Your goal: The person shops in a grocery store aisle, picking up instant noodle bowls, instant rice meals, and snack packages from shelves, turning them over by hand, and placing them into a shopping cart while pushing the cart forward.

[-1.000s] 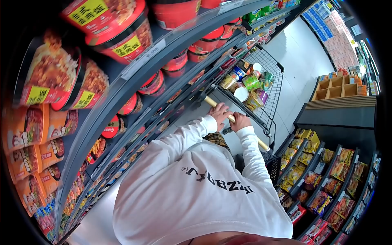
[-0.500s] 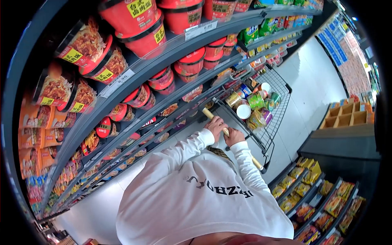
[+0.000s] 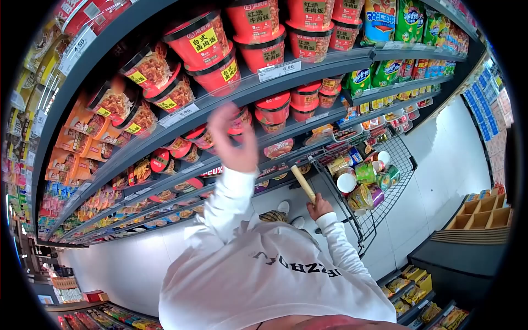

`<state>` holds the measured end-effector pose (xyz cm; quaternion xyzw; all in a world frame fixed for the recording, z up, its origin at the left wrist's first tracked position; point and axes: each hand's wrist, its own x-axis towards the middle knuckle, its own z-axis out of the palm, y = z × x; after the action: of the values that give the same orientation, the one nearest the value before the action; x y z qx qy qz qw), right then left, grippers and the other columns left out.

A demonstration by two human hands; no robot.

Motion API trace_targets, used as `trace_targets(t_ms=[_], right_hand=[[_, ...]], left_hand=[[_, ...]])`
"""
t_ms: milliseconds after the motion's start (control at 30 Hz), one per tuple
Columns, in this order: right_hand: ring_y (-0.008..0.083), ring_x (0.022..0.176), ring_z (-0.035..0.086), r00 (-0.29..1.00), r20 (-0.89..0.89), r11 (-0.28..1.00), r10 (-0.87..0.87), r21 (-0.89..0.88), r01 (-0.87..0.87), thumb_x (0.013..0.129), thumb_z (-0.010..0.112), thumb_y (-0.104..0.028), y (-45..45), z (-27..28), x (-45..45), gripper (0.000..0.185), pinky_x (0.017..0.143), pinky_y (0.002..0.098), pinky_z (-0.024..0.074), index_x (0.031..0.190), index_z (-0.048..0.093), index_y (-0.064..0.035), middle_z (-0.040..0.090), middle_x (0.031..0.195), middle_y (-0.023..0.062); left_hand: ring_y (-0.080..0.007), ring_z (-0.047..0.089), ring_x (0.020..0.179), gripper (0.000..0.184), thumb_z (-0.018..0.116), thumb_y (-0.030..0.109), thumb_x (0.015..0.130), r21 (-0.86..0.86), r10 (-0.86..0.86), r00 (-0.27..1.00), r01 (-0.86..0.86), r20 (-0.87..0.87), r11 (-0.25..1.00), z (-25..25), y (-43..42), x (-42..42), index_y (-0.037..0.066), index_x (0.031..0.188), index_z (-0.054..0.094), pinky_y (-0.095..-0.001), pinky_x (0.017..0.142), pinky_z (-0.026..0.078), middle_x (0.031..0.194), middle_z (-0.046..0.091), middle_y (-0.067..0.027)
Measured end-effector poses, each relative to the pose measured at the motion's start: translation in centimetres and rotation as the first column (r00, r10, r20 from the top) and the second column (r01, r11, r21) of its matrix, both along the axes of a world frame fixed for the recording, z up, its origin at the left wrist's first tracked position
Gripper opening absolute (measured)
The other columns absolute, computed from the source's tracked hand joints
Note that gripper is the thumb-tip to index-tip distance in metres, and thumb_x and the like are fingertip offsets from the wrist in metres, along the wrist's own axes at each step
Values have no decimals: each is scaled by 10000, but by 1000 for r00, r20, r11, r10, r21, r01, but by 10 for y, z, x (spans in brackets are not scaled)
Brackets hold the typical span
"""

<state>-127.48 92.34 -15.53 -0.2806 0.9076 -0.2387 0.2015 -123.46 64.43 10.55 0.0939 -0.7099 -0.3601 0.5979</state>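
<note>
My left hand [image 3: 236, 144] is raised off the cart, in front of the shelf with red bowls [image 3: 272, 108]. It is blurred, but its fingers look apart with nothing between them. Farther right, my right hand [image 3: 319, 208] is closed around the pale handle [image 3: 302, 182] of a wire shopping cart [image 3: 399, 184]. Inside the cart lie several cups and tubs, among them a green cup [image 3: 365, 173], a white-lidded tub [image 3: 346, 182] and a purple one [image 3: 376, 196]. Above the left hand, red rice tubs [image 3: 263, 54] are stacked on the upper shelf.
Orange packets [image 3: 74, 140] fill the shelf's left part, with green snack bags [image 3: 410, 21] at its upper right. A wooden divided rack [image 3: 481, 220] stands at right above yellow packets [image 3: 423, 283]. Pale floor [image 3: 440, 159] shows beyond the cart.
My left hand has let go of the cart handle and moved up and left toward the shelf. My right hand remains on the handle. The view has turned toward the shelf.
</note>
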Motion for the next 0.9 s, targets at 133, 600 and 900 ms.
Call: trace_targets(t_ms=[133, 600, 900], right_hand=[[451, 835, 665, 1000, 13, 995, 28, 94, -29, 878, 643, -385, -11, 12, 1, 507, 749, 519, 545, 1166, 435, -23, 664, 963, 258], [427, 1016, 633, 991, 13, 974, 131, 183, -131, 879, 652, -399, -36, 55, -5, 660, 880, 454, 522, 1356, 424, -2, 595, 1143, 250], [438, 1031, 589, 955, -280, 863, 100, -453, -223, 912, 620, -168, -68, 170, -21, 439, 863, 466, 506, 1311, 494, -36, 579, 1182, 219]], left_hand=[[-316, 456, 1298, 701, 699, 21, 814, -132, 252, 959, -268, -131, 954, 89, -41, -10, -26, 1414, 339, -433, 1114, 324, 1421, 420, -200], [-372, 487, 1256, 1143, 886, 275, 694, -95, 387, 921, -389, -43, 916, 120, -79, -55, -6, 1485, 111, -429, 1076, 396, 1364, 414, -315], [-343, 511, 1202, 1184, 910, 195, 649, 5, 252, 944, -257, -212, 966, 118, -72, -50, 36, 1501, 104, -443, 1069, 399, 1352, 403, -253]])
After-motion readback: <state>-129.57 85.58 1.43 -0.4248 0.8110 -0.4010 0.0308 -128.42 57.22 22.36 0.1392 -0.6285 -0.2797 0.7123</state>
